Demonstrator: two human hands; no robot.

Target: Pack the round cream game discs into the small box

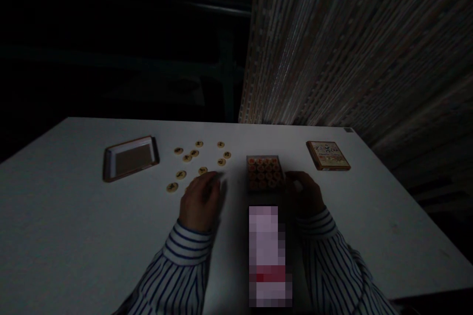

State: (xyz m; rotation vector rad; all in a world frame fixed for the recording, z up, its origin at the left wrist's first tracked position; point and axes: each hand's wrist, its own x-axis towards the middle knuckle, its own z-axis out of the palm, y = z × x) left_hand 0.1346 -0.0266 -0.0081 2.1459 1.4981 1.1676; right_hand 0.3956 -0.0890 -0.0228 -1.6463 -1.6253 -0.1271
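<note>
My left hand (200,203) is over the table among round, pale Chinese chess pieces (181,174), its fingers curled together. Whatever it may hold is hidden. A small square box (265,188) stands in front of me between my hands, with rows of reddish-brown chess pieces (263,167) inside. My right hand (306,193) is at the box's right side, with bent fingers against its edge; shadow makes the contact hard to see. More loose pieces with dark characters (220,162) lie left of the box, and one is partly covered by my left hand.
A shallow tray-like lid (107,165) lies at the left of the white table (140,236). A flat printed box (328,154) lies at the right. Near the front is a pixelated patch. Behind the table hangs a string curtain (306,49); the room is dark.
</note>
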